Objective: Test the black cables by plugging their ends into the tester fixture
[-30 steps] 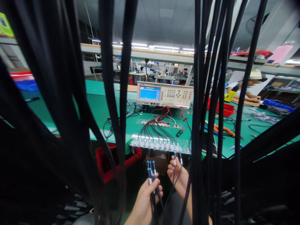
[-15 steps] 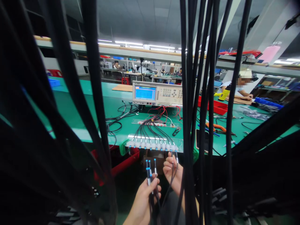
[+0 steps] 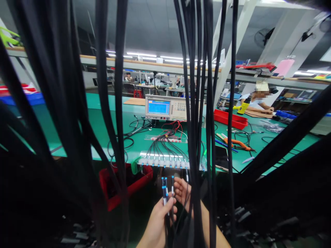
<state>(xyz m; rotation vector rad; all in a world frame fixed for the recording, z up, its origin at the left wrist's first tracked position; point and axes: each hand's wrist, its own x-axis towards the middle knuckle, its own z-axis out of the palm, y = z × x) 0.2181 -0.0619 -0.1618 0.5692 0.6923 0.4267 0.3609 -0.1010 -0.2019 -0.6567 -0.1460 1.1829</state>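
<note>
My left hand (image 3: 165,213) is closed around several black cables (image 3: 164,200) with blue tips, which stick up above the thumb. One blue-tipped cable (image 3: 172,184) stands apart at the right of that bunch. My right hand (image 3: 183,191) is beside it, its fingers loosely curved and apart, fingertips close to the blue tip; contact is hard to judge. Beyond both hands, a clear test strip (image 3: 155,162) at the bench edge has a row of connectors with blue ends below. A cable (image 3: 187,175) hangs from its right part. Hanging cables partly cover my right forearm.
Black cables (image 3: 192,103) hang close before me on both sides. A tester with a blue screen (image 3: 159,106) stands on the green bench (image 3: 90,120). A red bin (image 3: 111,189) sits below left. Orange-handled pliers (image 3: 239,144) and a phone (image 3: 221,158) lie right; a person (image 3: 258,101) works beyond.
My right hand has left the cables under the strip's right end and moved left and down, beside the cables in my left hand. My left hand keeps its hold. The view has shifted slightly.
</note>
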